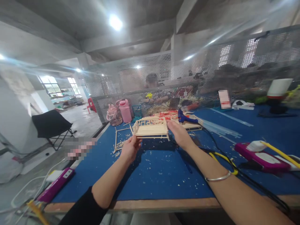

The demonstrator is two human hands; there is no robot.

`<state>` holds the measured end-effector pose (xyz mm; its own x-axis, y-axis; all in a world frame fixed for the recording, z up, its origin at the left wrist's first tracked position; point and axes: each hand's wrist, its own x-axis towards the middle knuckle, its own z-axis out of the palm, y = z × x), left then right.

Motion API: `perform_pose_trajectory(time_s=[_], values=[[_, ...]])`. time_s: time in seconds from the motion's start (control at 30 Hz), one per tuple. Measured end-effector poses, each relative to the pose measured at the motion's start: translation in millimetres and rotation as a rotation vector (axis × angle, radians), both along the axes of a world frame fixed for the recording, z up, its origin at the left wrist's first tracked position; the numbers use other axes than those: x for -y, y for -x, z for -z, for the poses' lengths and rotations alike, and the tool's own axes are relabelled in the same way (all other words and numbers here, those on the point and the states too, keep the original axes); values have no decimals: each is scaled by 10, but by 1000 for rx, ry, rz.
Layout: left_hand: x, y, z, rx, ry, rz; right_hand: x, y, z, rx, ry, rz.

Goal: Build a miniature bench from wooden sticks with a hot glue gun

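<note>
I hold a small pale wooden stick model (pixel 151 128), shaped like a little bed frame, lifted above the blue table (pixel 164 175). My left hand (pixel 130 148) grips its lower left corner with closed fingers. My right hand (pixel 179 132) pinches its right end, and a thin metal bangle circles that forearm. Wood shavings lie scattered on the table under the model.
A blue glue gun (pixel 185 118) and more stick pieces lie just behind the model. Clear glue sticks (pixel 220 128) lie to the right. Pink bottles (pixel 124 111) stand at the back left by a mesh partition, with a person behind it. A magenta power strip (pixel 262 157) sits right.
</note>
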<state>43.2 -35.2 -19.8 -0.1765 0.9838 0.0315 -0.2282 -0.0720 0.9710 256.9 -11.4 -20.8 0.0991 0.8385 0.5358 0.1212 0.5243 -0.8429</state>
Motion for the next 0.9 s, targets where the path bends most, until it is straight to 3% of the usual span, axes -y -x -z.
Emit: perform_pose_trajectory(time_s=[0.23, 0.47, 0.63, 0.9], values=[[-105, 20, 92, -547, -81, 45, -303, -77, 229, 74, 120, 12], [-117, 60, 89, -988, -128, -21, -313, -134, 293, 222, 208, 144], [-96, 50, 78, -1104, -141, -26, -274, -144, 299, 338, 251, 225], [-143, 17, 71, -1107, -117, -45, -200, -102, 249, 462, 240, 233]])
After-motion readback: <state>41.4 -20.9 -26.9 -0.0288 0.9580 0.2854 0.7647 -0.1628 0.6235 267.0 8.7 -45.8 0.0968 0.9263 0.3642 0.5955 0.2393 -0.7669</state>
